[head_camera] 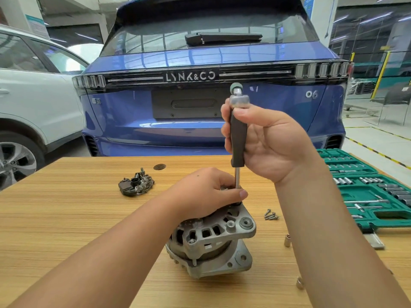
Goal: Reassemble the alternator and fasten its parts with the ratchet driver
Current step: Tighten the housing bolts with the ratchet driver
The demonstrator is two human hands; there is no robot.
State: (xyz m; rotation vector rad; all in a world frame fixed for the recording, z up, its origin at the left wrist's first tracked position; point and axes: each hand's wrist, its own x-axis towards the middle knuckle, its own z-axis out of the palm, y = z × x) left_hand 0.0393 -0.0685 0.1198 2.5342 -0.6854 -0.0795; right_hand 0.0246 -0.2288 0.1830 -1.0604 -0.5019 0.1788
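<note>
While alternator sits near the table's front edge, left hand pinches the upright ratchet driver shaft; right hand grips its handle. Grey ribbed housing.

Wooden table extending beneath both hands. Blue car, tailgate lettered "LYNK&CO", standing beyond the table, behind the hands. White car standing far left of the left hand. Green socket case lying open to the right of the right hand, holding rows of metal sockets. Round dark insert sitting in the tabletop, beyond the left hand. Yellow-black floor tape running at far right
</note>
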